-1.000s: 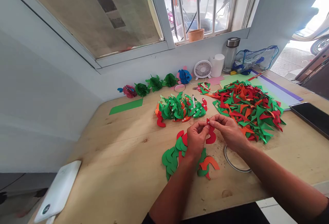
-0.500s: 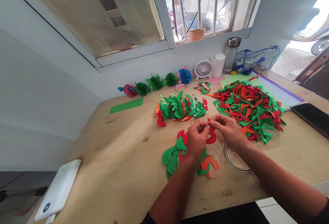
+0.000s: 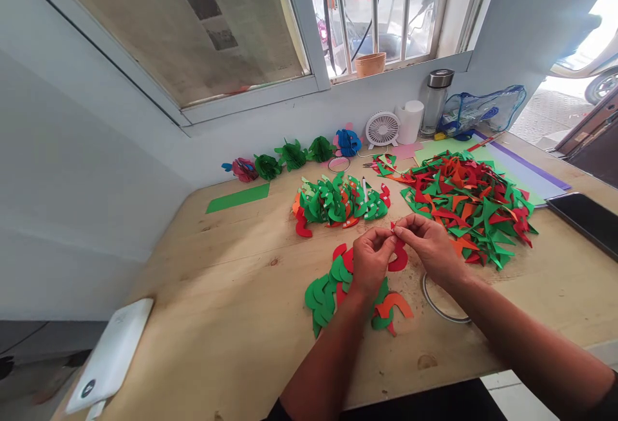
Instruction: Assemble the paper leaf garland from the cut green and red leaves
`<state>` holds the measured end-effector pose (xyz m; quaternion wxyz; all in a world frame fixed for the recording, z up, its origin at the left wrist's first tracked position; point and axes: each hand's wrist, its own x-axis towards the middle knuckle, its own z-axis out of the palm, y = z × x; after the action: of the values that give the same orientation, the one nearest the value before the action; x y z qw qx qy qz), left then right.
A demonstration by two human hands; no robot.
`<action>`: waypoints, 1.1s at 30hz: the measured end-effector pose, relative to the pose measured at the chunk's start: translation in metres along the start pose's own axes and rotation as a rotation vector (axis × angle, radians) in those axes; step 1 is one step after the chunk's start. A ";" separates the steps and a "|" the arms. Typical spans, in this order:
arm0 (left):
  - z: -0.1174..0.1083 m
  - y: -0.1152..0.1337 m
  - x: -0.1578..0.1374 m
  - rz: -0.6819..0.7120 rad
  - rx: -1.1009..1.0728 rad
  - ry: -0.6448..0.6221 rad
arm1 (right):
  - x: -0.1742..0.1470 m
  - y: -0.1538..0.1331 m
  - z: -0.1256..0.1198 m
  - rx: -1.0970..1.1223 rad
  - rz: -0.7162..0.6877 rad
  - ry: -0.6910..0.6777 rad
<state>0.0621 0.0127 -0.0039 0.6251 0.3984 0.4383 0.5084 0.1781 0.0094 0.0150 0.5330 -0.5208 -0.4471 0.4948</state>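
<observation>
My left hand (image 3: 373,255) and my right hand (image 3: 429,244) meet above the table, fingertips pinched together on a curved red paper piece (image 3: 398,259). Its upper tip shows between the fingers and its rounded end hangs below them. Beneath and around my left hand lies a loose pile of green, red and orange curved paper cutouts (image 3: 321,299). Just beyond my hands sits a heap of similar cutouts (image 3: 333,202), several with small whitish patches, and a white pen-like stick (image 3: 364,188) stands among them. Under my right forearm lies a roll of tape (image 3: 441,308), partly covered.
To the right spreads a large heap of paper scraps (image 3: 473,205), with a dark phone (image 3: 586,218) beside it. Along the wall stand folded paper figures (image 3: 292,154), a small fan (image 3: 382,129) and a glass bottle (image 3: 436,105). A white device (image 3: 111,353) lies at the left edge.
Almost nothing differs. Both hands keep their pinch on the red paper piece in the same place, with only a slight shift of the view.
</observation>
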 end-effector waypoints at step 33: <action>0.000 0.007 -0.002 0.031 0.045 0.059 | 0.000 0.009 0.000 -0.129 -0.065 0.023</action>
<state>0.0602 0.0123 0.0026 0.5949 0.4037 0.4616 0.5195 0.1779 0.0093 0.0055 0.5190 -0.5450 -0.4887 0.4414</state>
